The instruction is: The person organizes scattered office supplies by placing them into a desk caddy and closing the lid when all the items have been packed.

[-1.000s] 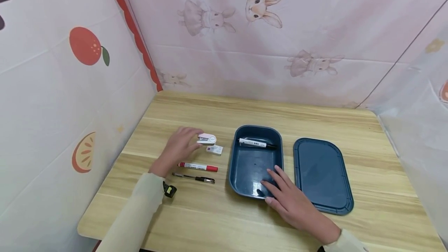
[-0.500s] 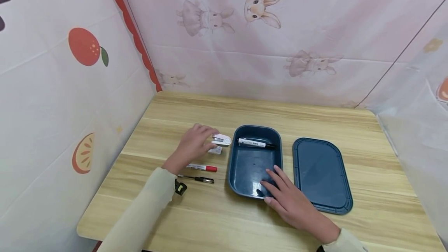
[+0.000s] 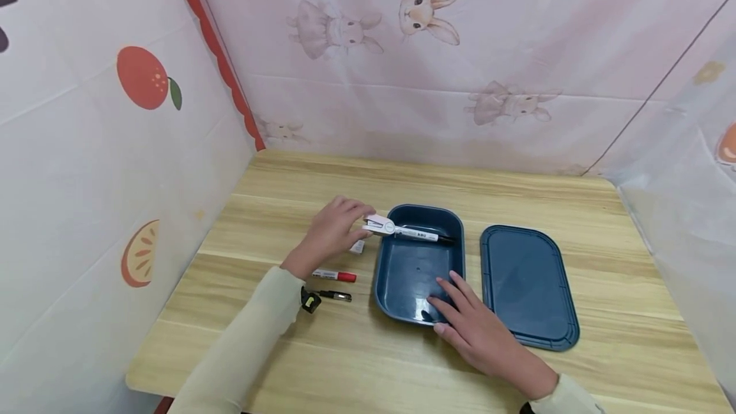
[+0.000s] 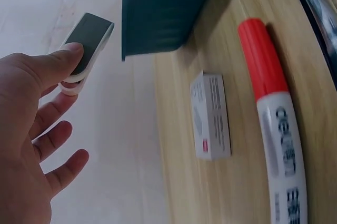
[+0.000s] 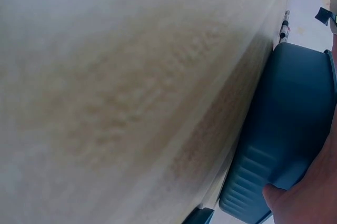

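Note:
Between thumb and fingertips, my left hand (image 3: 331,232) pinches a small white stapler (image 3: 379,225) over the left rim of a dark blue plastic box (image 3: 378,286). In the left wrist view the thumb lies on the grey underside of the stapler (image 4: 92,37), and the other fingers are spread. Inside the box, a white marker with a black cap (image 3: 416,234) lies near the far end. My right hand (image 3: 480,337) rests on the near right corner of the box, its fingers extended over the rim. The right wrist view shows the thumb against the outer wall.
Left of the box lie a small white carton (image 4: 210,116), a red-capped marker (image 3: 335,275) and a black pen (image 3: 335,296), partly hidden by the left arm. A flat blue lid (image 3: 529,286) lies to the right. Printed cloth walls border the wooden table (image 3: 322,363).
My left hand has carried the stapler rightward from above the small carton to the left rim of the box. The right hand has stayed on the box.

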`<state>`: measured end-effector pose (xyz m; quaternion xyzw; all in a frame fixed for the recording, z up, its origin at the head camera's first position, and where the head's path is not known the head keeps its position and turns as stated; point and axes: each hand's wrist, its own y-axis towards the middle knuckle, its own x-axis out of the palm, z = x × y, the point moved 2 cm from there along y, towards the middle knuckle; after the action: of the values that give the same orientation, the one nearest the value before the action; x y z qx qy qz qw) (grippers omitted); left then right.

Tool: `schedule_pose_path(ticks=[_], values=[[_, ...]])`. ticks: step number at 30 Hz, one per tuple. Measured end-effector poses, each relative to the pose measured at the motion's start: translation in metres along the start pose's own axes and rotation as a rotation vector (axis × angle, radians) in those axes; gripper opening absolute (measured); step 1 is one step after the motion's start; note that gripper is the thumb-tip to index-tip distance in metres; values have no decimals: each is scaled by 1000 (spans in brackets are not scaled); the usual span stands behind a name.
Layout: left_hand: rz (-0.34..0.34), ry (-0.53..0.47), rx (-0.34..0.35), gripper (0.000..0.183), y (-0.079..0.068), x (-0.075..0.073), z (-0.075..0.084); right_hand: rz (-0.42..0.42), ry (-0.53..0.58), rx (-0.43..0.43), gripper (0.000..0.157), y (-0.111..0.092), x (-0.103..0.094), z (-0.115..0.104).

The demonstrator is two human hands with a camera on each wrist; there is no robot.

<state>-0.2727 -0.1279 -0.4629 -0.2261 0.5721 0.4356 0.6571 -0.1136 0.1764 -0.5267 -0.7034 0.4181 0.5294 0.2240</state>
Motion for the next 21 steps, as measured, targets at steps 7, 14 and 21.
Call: schedule_pose_path(ticks=[7, 14, 21], values=[[-40, 4, -11, 45, 12, 12, 16, -4, 9, -2, 47, 0, 2, 3], [-70, 38, 13, 47, 23, 27, 28, -30, 22, 18, 48, 0, 2, 5], [-106, 101, 12, 46, 30, 39, 37, 1, -2, -4, 46, 0, 3, 4]])
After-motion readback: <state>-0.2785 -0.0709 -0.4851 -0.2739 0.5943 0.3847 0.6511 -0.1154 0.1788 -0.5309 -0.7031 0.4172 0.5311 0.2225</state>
